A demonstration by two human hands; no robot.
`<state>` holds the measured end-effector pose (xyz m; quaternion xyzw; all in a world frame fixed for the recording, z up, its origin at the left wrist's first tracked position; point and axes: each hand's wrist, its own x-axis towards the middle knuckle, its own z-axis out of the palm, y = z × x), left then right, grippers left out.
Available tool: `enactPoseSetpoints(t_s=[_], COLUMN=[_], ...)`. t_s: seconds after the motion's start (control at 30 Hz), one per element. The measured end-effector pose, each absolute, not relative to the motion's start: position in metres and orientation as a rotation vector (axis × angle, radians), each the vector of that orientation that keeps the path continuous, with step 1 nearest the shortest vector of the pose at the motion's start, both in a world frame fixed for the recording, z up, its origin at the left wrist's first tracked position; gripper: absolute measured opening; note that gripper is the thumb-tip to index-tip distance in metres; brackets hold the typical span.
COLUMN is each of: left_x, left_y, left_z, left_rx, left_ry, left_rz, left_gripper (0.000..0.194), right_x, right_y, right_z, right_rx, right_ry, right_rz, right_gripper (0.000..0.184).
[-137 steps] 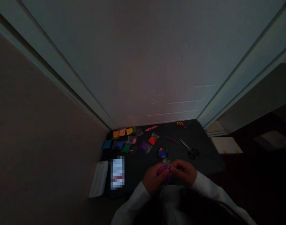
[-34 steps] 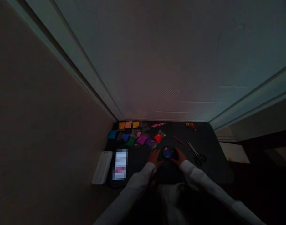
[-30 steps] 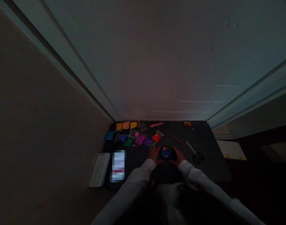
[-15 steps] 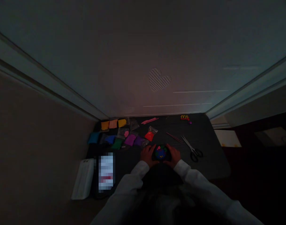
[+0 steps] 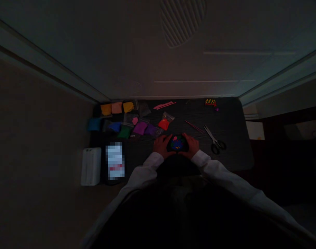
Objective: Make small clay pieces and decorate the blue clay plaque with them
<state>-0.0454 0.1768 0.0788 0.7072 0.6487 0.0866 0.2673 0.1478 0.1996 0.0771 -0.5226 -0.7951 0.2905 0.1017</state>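
Near the front edge of the dark table, a round blue clay piece [image 5: 177, 145] carries green bits, a pink shape and small yellow marks on top. My left hand [image 5: 161, 146] curves round its left side, and my right hand [image 5: 191, 146] does the same on the right. The thumbs almost meet in front of it. In the dim light the piece's dark lower edge is hard to make out. A bag of red clay [image 5: 163, 123] lies just beyond my left hand. Thin pink tweezers [image 5: 194, 127] and black-handled scissors [image 5: 214, 140] lie beyond and beside my right hand.
Several bags of coloured clay, including purple [image 5: 140, 128] and green [image 5: 124, 131], cover the back left. Pink strips [image 5: 164, 105] and a small red-and-yellow piece [image 5: 210, 102] lie along the wall. A lit phone [image 5: 115, 160] and a white box [image 5: 91, 166] are at the left.
My view has tilted further down, so the table and everything on it appear higher. Both hands stay around the blue clay piece.
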Motion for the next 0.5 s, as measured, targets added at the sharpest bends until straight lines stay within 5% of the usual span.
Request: enactPoseSetpoints(t_s=[0.5], left_x=[-0.0442], left_y=[0.1783], left_z=[0.0821], left_rx=[1.958], left_ry=[1.740], left_rz=[0.229], left_gripper=[0.084], right_x=[0.1492], right_y=[0.1995], right_z=[0.0801], right_rx=[-1.539], right_ry=[-2.355], right_rz=[0.837], right_gripper=[0.094])
